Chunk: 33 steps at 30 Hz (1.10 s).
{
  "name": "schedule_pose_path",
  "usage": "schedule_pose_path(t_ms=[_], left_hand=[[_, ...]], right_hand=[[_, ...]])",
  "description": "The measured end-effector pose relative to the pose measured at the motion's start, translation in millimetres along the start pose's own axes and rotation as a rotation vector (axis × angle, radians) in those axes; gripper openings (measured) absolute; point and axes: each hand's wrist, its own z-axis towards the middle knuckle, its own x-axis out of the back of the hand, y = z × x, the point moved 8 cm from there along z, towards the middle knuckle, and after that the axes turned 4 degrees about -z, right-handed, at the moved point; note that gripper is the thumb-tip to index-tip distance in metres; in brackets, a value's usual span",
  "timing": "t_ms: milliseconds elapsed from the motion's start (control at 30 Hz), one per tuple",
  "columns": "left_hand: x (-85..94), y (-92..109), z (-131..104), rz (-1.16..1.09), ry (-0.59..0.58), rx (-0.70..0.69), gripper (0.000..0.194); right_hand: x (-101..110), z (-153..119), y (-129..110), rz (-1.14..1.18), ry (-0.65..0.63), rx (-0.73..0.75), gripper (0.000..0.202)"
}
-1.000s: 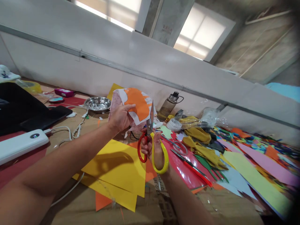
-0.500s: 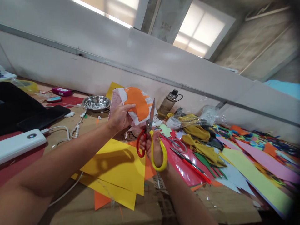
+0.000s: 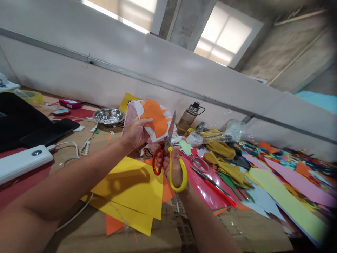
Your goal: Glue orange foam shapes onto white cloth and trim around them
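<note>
Gripping a layered bundle above the counter (image 3: 155, 240), a person brings scissors (image 3: 167, 141) to its right edge. The left hand (image 3: 135, 133) is clamped on the bundle, thumb across the front: an orange shape (image 3: 155, 121) lies over white paper (image 3: 151, 134), with a pale pink piece (image 3: 130, 114) behind. The right hand (image 3: 176, 170) is closed around the scissors' red and yellow handles, blades pointing up. The two hands are apart, close to each other; whether the blades have paper between them cannot be told.

The work looks partway along. The orange shape appears to have its curved outline already, with narrow strips at its right side. What seems left is the white paper, which juts past the orange at the upper left, along the bottom and between the strips. How much of that border has been trimmed cannot be judged, nor can the bundle's far side be seen.

Below lie yellow sheets (image 3: 131, 203), with straight edges where they show. To the right, green cutouts (image 3: 233, 184) rest near a heap of coloured scraps (image 3: 284, 158), suggesting other cutting already done.
</note>
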Motion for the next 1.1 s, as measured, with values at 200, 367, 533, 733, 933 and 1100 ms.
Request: schedule_pose_path(t_ms=[200, 367, 533, 733, 933, 1100], left_hand=[[-3.7, -2, -1, -0.028, -0.018, 0.006, 0.038], [-6.3, 0, -2, -0.031, -0.029, 0.008, 0.042], [-5.1, -2, -3, -0.028, -0.028, 0.030, 0.045], [-3.0, -7, -3, -0.036, -0.018, 0.039, 0.047], [-5.0, -8, -5, -0.056, -0.027, 0.042, 0.047], [-7.0, -5, -5, -0.053, -0.057, 0.020, 0.046]], right_hand=[[-4, -1, -1, 0.061, 0.001, -0.031, 0.060], [-10, -4, -4, 0.107, -0.003, -0.076, 0.065], [-7, -3, -3, 0.099, 0.003, -0.063, 0.064], [-2, 2, -3, 0.062, 0.016, -0.007, 0.063], [-5, 1, -4, 0.114, 0.003, -0.052, 0.063], [-5, -2, -2, 0.119, 0.002, -0.076, 0.063]])
